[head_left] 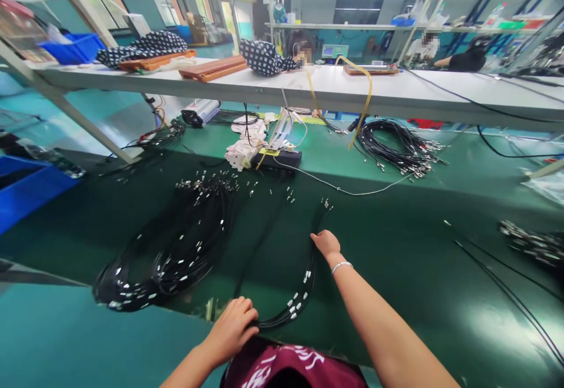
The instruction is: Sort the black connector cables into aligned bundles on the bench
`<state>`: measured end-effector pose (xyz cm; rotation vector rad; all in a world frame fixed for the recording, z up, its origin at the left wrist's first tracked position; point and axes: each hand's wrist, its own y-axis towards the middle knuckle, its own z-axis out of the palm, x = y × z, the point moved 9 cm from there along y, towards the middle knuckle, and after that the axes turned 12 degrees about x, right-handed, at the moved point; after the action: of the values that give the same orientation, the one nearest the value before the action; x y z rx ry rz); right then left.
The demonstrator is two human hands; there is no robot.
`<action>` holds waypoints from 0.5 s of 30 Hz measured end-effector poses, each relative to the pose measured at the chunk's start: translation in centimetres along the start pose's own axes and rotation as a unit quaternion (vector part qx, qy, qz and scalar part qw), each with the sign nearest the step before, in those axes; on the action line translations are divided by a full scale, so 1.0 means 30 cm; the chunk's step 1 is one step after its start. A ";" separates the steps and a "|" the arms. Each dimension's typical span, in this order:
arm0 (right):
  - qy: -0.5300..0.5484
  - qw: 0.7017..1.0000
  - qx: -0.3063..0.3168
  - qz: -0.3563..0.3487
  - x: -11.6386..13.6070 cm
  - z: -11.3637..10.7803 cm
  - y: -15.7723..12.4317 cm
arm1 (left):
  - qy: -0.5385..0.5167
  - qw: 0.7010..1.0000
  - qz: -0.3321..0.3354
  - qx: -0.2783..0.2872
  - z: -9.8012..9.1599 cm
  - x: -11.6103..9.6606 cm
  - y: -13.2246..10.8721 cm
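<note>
Cables: thin black terminal-tipped cables [299,294] lie on the green bench mat [396,270]; light, limp, best taken along the strands.
Left hand [231,329]: fingers curled around their near end.
Right hand [326,244]: fingers half-closed beside their far stretch; hold unclear.

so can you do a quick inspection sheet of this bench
surface: green bench mat, cables spread across it
job's things: black cable bunch with metal terminals, running between the hands
clutter: black box, pale cloth near the far edge
hands: left hand on the bunch's near end, right hand touching it higher up
cables: large black coil, far black coil, loose white cable
surroundings: white shelf above, blue crate left, co-worker beyond
</note>
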<state>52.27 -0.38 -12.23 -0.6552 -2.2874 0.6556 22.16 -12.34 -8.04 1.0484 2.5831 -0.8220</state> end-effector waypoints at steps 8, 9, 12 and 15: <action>-0.012 0.999 -0.035 0.013 0.040 -0.022 0.012 | -0.115 0.955 -0.202 -0.182 -0.213 0.204 0.114; -0.006 0.999 -0.031 0.015 0.046 -0.021 0.014 | -0.127 0.950 -0.220 -0.182 -0.235 0.225 0.161; 0.026 0.999 -0.025 0.020 0.057 -0.021 0.011 | -0.174 0.937 -0.249 -0.173 -0.275 0.267 0.294; 0.081 0.996 -0.035 0.009 0.072 -0.026 -0.016 | -0.254 0.924 -0.248 -0.140 -0.273 0.296 0.379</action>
<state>51.27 0.75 -10.45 -0.7367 -2.1635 0.5128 23.70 4.10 -9.69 0.0642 2.4117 -0.6749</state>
